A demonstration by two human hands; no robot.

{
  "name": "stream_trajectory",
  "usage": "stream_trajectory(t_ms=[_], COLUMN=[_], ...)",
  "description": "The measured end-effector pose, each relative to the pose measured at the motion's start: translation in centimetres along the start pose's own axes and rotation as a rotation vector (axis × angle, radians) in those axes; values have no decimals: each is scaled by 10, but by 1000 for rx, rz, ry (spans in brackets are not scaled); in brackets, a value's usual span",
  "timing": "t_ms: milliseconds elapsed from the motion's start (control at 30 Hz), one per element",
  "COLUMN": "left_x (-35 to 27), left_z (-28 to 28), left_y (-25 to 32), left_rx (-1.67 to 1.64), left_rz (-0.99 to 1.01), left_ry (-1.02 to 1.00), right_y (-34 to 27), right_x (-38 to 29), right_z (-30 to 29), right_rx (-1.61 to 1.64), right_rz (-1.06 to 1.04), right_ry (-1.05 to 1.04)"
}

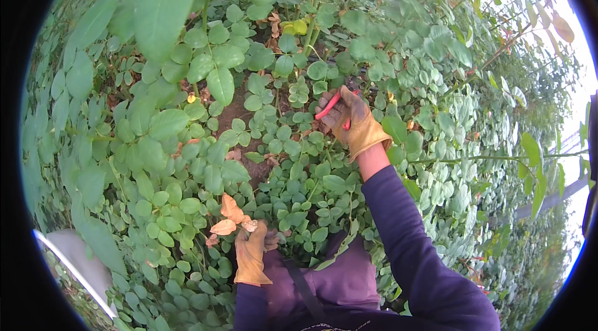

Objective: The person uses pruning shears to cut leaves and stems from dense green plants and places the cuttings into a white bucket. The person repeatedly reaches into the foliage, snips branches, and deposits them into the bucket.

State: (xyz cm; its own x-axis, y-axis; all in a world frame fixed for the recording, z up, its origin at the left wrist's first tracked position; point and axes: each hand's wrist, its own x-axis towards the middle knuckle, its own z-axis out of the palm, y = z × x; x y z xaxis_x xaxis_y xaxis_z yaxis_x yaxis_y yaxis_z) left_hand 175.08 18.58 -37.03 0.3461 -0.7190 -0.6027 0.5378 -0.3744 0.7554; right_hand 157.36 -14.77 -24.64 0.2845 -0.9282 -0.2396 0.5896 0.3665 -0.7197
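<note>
My right hand point(348, 118), in a tan leather work glove, is closed around the red handles of a pair of pruning shears point(331, 105). The blades are hidden among rose leaves and stems beyond the glove. Lower down, close to my lap, my left hand point(252, 254) wears a matching glove with its fingers curled. A sprig of dry, orange-brown leaves point(231, 209) sticks out from the top of that glove, and its stem is hidden. Dense green rose foliage point(285, 144) surrounds both hands.
Bare brown soil point(236, 116) shows between the plants. A long leafy stem point(472, 159) reaches out on the right. Large leaves point(161, 8) hang close to the camera at the upper left. A pale, white-edged object point(77, 261) stands at the lower left.
</note>
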Motion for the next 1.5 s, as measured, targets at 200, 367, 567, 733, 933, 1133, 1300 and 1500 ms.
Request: stream_trajectory(t_ms=[200,367,567,733,933,1133,1300,1500], left_x=[-6,-6,-9,-8,-16,-23,83,214], left_z=[12,21,21,16,27,93,216,335], left_y=[23,24,15,13,37,119,208,220], left_rx=[49,35,60,50,77,147,723,854], left_rz=[27,48,12,24,55,307,1406,1217], left_ry=[-7,-39,-31,-11,-29,-265,-297,-293], right_y=[7,19,25,29,22,27,31,43], right_x=[6,6,6,7,14,21,33,50], right_z=[2,-7,-12,-10,-8,-13,-42,-73], right_rx=[37,85,68,40,-31,17,-169,-1131], right_rz=[17,86,31,1,-76,-92,-31,-499], right_ry=[133,225,186,213,149,164,-65,-78])
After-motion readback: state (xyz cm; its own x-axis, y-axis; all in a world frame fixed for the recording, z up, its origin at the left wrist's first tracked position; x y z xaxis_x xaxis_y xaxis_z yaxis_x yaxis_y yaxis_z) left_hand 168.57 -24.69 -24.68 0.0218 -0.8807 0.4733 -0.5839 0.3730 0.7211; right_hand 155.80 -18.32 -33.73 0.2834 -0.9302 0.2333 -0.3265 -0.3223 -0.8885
